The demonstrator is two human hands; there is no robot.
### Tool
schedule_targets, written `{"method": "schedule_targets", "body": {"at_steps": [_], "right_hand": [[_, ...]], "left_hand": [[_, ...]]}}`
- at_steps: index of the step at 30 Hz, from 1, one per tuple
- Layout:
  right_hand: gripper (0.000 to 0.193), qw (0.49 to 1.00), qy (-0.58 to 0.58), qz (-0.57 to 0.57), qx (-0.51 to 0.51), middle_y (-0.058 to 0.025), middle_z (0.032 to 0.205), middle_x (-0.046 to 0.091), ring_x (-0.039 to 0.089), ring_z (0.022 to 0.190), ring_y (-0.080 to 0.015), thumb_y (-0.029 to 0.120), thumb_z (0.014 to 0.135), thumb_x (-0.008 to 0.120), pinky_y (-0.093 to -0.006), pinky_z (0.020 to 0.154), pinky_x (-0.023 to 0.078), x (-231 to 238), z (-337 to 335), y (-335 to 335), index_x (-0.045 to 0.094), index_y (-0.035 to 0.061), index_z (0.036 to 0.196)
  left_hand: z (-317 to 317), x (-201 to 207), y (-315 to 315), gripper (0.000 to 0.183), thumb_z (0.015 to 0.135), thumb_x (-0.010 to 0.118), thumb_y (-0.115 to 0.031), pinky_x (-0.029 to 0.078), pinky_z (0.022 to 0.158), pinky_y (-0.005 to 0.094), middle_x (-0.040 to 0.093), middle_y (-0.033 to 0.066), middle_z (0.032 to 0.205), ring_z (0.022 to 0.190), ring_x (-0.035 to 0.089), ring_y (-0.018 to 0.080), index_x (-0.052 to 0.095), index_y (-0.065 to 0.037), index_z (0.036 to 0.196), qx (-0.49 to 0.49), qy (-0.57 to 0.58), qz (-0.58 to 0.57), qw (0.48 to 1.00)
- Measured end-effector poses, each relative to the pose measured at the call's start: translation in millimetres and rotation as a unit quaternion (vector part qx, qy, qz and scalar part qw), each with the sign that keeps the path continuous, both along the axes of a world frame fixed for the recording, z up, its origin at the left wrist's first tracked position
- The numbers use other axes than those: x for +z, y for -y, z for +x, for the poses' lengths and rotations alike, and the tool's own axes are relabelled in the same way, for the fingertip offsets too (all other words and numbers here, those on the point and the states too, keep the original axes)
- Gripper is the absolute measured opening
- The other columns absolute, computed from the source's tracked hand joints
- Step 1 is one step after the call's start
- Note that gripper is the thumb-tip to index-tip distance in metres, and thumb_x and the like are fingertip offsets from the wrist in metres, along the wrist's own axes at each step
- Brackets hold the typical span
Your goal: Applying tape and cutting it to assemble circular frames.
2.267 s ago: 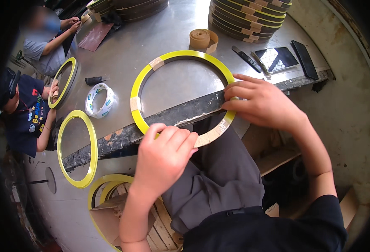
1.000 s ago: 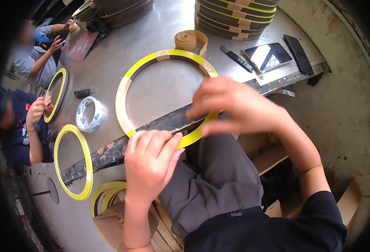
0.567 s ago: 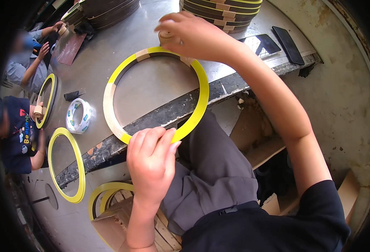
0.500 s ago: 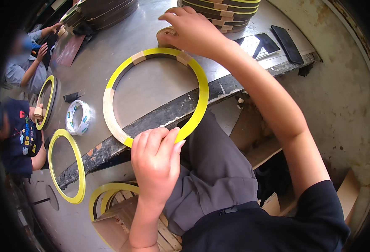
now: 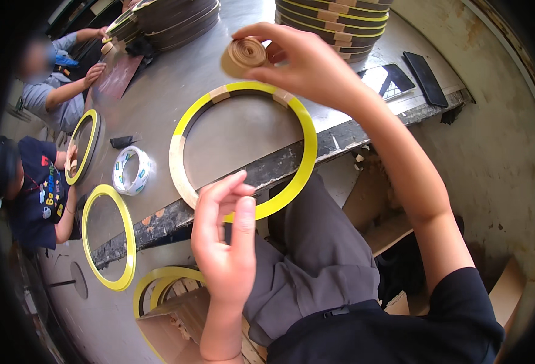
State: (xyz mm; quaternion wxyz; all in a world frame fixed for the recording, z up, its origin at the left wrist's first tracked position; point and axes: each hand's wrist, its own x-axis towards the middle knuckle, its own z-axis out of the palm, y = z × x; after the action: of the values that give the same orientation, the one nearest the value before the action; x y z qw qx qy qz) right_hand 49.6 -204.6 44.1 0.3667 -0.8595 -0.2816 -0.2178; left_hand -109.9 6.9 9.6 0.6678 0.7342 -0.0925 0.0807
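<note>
The right hand [image 5: 304, 65] grips a coiled tan tape roll [image 5: 247, 53], while the half-open, empty-looking left hand [image 5: 223, 242] is beside the flat yellow tan-banded ring [image 5: 310, 142], overhanging the grey metal desk [image 5: 164, 85], probably for easy gripping.

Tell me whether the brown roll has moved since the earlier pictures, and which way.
Yes: judged against the tall stack of rings, the brown roll has shifted left, and it now appears lifted off the table in the right hand.
</note>
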Motion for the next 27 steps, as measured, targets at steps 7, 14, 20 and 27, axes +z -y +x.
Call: {"method": "schedule_targets", "body": {"at_steps": [7,14,20,27], "right_hand": [[0.043,0.976,0.101,-0.058,0.185,-0.0104,0.124,0.068,0.071,0.1,-0.0206,0.011,0.08,0.08,-0.0525,0.104,0.046,24.7,-144.3,-7.9,0.062,0.0218,0.118],[0.043,0.978,0.142,-0.015,0.152,0.0034,0.124,0.066,0.071,0.105,-0.0226,0.018,0.084,0.08,-0.0687,0.109,0.035,-31.9,-186.0,-7.7,0.047,0.0261,0.111],[0.032,0.981,0.02,0.03,0.19,-0.0031,0.133,0.059,0.061,0.125,-0.0268,0.01,0.084,0.073,-0.0733,0.112,0.026,-71.7,-216.4,-2.6,0.052,0.0213,0.106],[0.053,0.793,-0.443,0.412,0.077,-0.0143,0.136,0.049,0.054,0.126,-0.0228,0.021,0.093,0.075,-0.0381,0.109,0.044,-74.4,-255.6,-10.0,0.046,0.0052,0.134]], "left_hand": [[-11.9,14.5,-7.2,0.088,0.099,0.032,-0.073,0.05,0.101,0.0443,0.052,0.0188,0.138,0.12,0.059,0.0318,0.03,-0.003,0.151,-0.306,-0.223,-0.285,0.881],[-42.1,-5.1,-16.1,0.083,0.095,0.066,-0.051,0.042,0.11,0.0378,0.057,0.0197,0.137,0.126,0.057,0.0247,0.043,0.012,0.143,-0.293,-0.301,-0.362,0.832],[-60.7,-29.0,-20.7,0.07,0.09,0.078,-0.023,0.045,0.108,0.035,0.061,0.0178,0.132,0.123,0.059,0.0222,0.046,0.011,0.141,-0.258,-0.374,-0.311,0.835],[-65.4,-33.7,-3.1,0.046,0.078,0.082,-0.001,0.046,0.106,0.038,0.049,0.0116,0.128,0.122,0.056,0.0238,0.065,0.005,0.12,-0.211,-0.189,-0.138,0.949]]}}
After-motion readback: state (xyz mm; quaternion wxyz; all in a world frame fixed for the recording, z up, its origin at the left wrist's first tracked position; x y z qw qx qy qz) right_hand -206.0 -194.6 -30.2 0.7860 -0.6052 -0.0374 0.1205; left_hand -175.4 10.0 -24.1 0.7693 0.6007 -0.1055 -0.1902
